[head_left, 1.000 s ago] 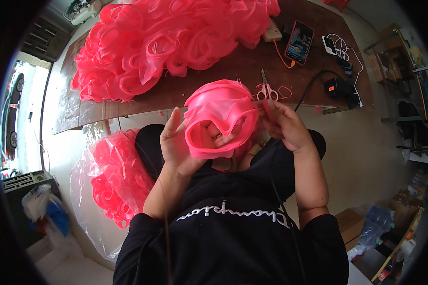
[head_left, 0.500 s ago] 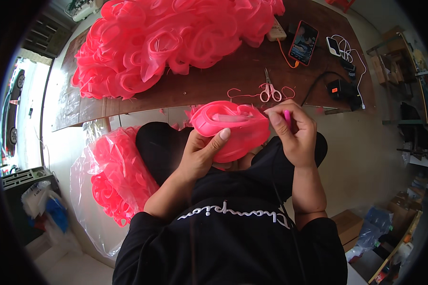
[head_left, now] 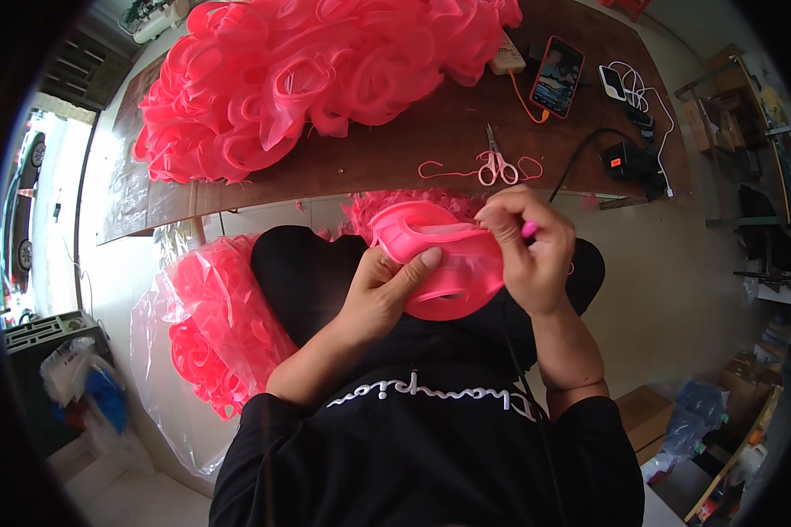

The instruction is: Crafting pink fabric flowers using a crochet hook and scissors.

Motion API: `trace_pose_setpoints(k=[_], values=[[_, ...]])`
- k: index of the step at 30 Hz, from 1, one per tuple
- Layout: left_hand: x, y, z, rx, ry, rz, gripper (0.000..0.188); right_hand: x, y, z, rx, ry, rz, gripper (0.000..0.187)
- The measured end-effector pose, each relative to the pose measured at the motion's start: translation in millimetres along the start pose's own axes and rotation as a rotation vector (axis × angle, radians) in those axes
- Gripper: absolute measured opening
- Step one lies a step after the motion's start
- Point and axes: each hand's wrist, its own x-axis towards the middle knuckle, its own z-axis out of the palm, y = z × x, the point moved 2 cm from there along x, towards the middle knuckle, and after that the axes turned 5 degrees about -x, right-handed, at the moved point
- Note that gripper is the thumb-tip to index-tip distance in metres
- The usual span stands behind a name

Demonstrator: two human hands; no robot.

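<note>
Left hand (head_left: 385, 285) gripped the folded pink cloth (head_left: 470, 283) just ahead and to its right, thumb pressed on the near layers, the other fingers mostly hidden. Across the cloth, the right hand (head_left: 529, 250) was curled around a bright pink stick (head_left: 529, 229), thumb and forefinger drawn close at the cloth's right edge; whether they also pinched a thread could not be told. Handling that edge well probably called for a steady left thumb, lining up the layers without crushing them, and small, even pulls from the right, since such thin stuff likely puckered easily. The cloth was sheer and glossy, its banded edge curving into a rounded cup. Beyond both hands, the brown table (head_left: 369, 161) carried metal scissors (head_left: 494, 158), a curly thread (head_left: 429, 163) and a heap of ruffled rosettes (head_left: 308, 79); left of the left hand, clear plastic (head_left: 154, 369) crinkled around more rosettes
</note>
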Motion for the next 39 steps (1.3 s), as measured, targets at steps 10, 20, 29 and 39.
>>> trace_pose_setpoints(k=[10, 20, 29, 39], values=[[-5, 16, -30, -0.470, -0.012, 0.045, 0.051, -5, 76, -127, 0.306, 0.743, 0.351, 0.021], [-4, -5, -39, -0.851, -0.130, -0.034, 0.024, 3, 123, -234, 0.347, 0.996, 0.320, 0.025], [-3, 0, -22, -0.472, -0.031, -0.024, 0.043, 2, 58, -102, -0.062, -0.206, 0.333, 0.015], [-3, 4, 3, -0.120, -0.072, -0.016, 0.049, 0, -28, -15, -0.321, -0.248, -0.332, 0.031]])
